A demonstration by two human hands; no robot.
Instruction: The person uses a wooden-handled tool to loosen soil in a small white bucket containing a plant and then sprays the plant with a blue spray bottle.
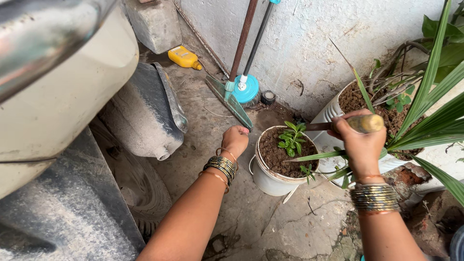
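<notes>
We are gripping a wooden-handled tool (360,123) in our right hand (360,145), its long axis pointing left into the small white pot (270,181) — our left hand (235,139), clenched, is resting just left of its rim.

A single head-worn camera is looking steeply down from above and behind the person's forearms, facing a white wall (309,43). It is sitting close, taking in the concrete floor (251,212) below, a scooter body (63,87) crowding the left edge and potted plants (285,154) toward the right.
</notes>
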